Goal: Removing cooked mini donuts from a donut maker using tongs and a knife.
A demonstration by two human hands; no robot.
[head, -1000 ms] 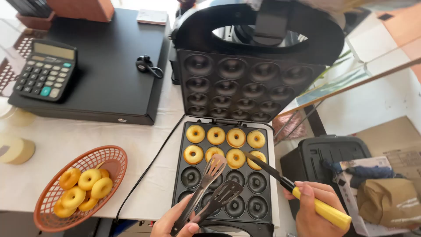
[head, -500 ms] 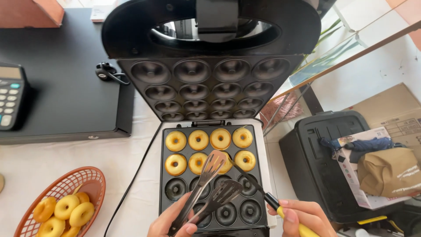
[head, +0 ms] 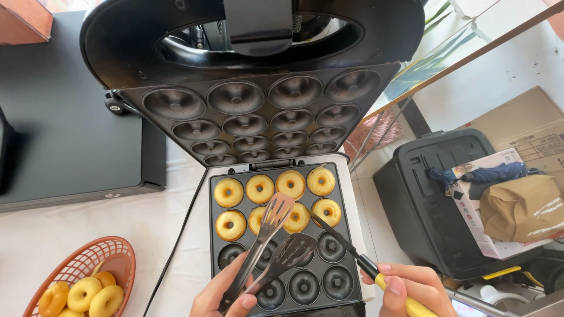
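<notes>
At the centre of the frame, the black non-stick mini-doughnut maker (head: 276, 235) shows matt black ring moulds on its lower plate and dark grey-black ones on its raised lid. Eight small ring doughnuts (head: 230, 192) in the upper two rows are golden yellow with paler rims. The metal tongs (head: 270, 246) at lower centre are dull silver-grey. At lower right, the thin tool with a yellow plastic handle (head: 376, 273) has a black shaft. In the lower left corner, the orange-red woven plastic basket (head: 94, 258) has a lattice pattern and holds golden doughnuts. The table surface (head: 70, 229) is white; the flat box (head: 64, 141) at upper left is black.
</notes>
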